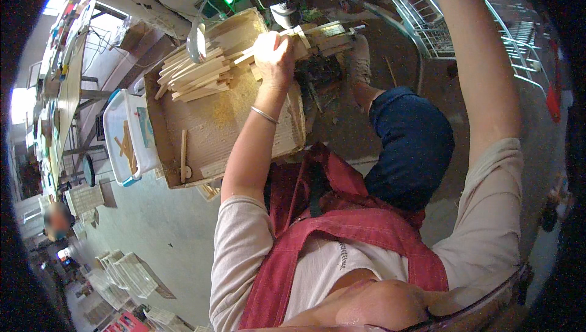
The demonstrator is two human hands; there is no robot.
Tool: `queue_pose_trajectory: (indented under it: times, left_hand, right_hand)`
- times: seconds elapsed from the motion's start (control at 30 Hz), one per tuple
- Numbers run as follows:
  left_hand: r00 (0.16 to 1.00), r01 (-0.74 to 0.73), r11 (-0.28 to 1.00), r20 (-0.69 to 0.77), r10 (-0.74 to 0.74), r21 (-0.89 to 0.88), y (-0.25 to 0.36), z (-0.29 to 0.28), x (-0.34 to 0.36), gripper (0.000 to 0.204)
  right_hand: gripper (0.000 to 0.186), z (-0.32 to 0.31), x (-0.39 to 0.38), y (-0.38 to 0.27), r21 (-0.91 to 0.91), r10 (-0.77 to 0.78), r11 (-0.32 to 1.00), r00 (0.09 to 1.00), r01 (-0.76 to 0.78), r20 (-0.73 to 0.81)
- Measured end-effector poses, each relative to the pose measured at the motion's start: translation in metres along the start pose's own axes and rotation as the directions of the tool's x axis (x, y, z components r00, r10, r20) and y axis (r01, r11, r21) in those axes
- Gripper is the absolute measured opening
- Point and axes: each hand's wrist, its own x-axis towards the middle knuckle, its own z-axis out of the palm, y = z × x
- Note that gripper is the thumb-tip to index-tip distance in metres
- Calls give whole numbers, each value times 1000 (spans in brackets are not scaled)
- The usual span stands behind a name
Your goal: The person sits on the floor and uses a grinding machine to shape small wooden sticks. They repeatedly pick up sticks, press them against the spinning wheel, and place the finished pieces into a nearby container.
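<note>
Many pale wooden strips lie in a loose, roughly parallel stack inside the far side of a shallow cardboard box, so, judging by that stack, a good share of the wood is out and within reach. Beyond it, the left hand is at a short strip that sticks out to its left, above the box's far right part; the fingers fold down out of sight and bright light washes over them, so I cannot tell whether they pinch the wood or only press on it. Further wooden pieces sit just right of that hand, over a dark, cluttered support. The right forearm runs off the upper edge, leaving the right hand and its grip unseen. Yellowish sawdust on the box floor suggests that some cutting or sanding is already done here. One separate stick lies near the box's left side with a small round piece beside its near end, and a few brown sticks are in the white plastic tub alongside. Which strips are finished and which are left cannot be told.
</note>
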Motion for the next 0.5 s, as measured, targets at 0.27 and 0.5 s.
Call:
queue_pose_trajectory:
  times: [0.27,0.5]
  left_hand:
    - [1000,13,1000,23,-13,17,-1,0,-2,15]
    - [1000,14,1000,25,-15,28,1,-1,-2,15]
  right_hand:
    - [36,-7,-30,-4,-35,-43,998,999,44,15]
    - [32,-22,-43,8,-106,-46,994,998,40,-53]
